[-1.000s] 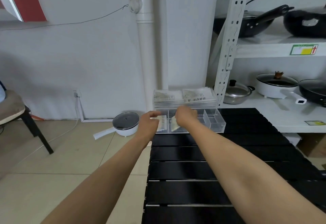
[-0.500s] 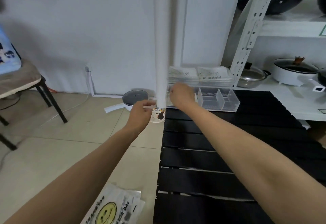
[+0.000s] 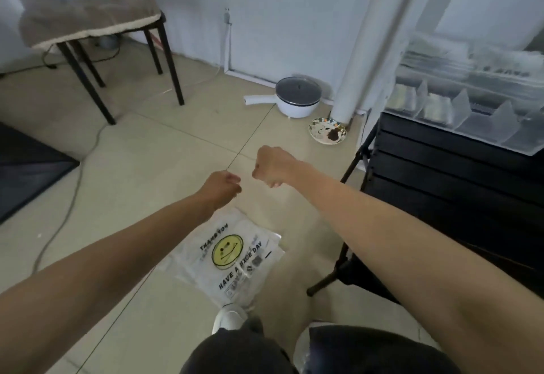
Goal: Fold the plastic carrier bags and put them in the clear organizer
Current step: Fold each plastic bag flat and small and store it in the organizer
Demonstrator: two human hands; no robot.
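Note:
Several clear plastic carrier bags (image 3: 232, 256) with a yellow smiley print lie flat in a pile on the tiled floor, left of the black table (image 3: 450, 185). My left hand (image 3: 222, 189) and my right hand (image 3: 272, 166) hover side by side above the far end of the pile, fingers curled and holding nothing. The clear organizer (image 3: 482, 126) stands on the table's far left corner, with folded bags (image 3: 435, 110) in its left compartments. A stack of flat bags (image 3: 477, 55) lies behind it, blurred.
A white electric pot (image 3: 295, 97) and a patterned dish (image 3: 326, 130) sit on the floor by a white pipe (image 3: 365, 41). A cushioned chair (image 3: 91, 23) stands at far left, with a cable trailing across the tiles. My knees and a white shoe (image 3: 229, 316) are at the bottom.
My view has swung down and left from the organizer to the floor. Both hands have left the organizer and come down over the bag pile.

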